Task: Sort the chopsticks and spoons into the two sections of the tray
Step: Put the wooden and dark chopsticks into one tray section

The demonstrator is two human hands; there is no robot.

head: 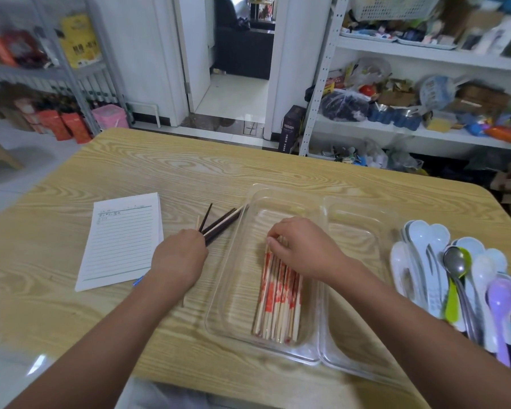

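Observation:
A clear plastic tray (325, 354) with two sections lies on the wooden table. Its left section holds a bundle of pale chopsticks with red print (279, 299). My right hand (303, 246) is over the far ends of that bundle, fingers curled onto them. My left hand (179, 256) grips several dark and pale chopsticks (220, 222) lying on the table left of the tray. The right section (357, 252) has nothing in it. A pile of spoons (460, 278), white, green, purple and metal, lies on the table right of the tray.
A lined notepad (121, 240) lies left of my left hand, with a blue pen tip (138, 281) showing at its lower corner. Cluttered shelves stand behind the table on both sides, with an open doorway between them.

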